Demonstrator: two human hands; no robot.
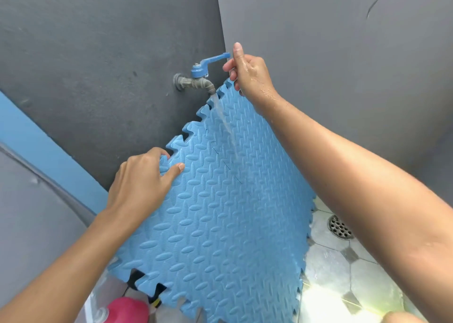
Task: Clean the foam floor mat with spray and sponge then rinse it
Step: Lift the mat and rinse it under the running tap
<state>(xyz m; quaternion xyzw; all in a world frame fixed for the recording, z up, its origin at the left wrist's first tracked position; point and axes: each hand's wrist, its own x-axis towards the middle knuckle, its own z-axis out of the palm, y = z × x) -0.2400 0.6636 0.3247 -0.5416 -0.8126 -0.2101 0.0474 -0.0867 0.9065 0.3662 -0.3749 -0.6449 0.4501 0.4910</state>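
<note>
the blue foam floor mat with toothed interlocking edges (pixel 220 212) is held tilted directly under the grey wall tap with the blue lever (pixel 196 79). its top corner sits just right of the tap spout. the water stream (pixel 225 124) from the tap runs down the embossed face.

the right hand (pixel 250 75), visibly wet, pinches the top corner just right of the tap, with 1 finger pointing up clear of the mat. the left hand (pixel 144 178) grips the toothed edge below and left of the tap, fingers curled behind it, thumb flat on the face.

the round metal floor drain (pixel 340 227) lies well below and right of the tap.

probable faults:
- the stream wets only 1 narrow band, so cleaner residue is likely to remain elsewhere unless the mat is shifted under the tap.
- wet foam in a wet pinch may slip and drop the corner.
- the lower edge may strike the pink rounded object (pixel 127 309) below the tap, which the mat partly hides.
</note>
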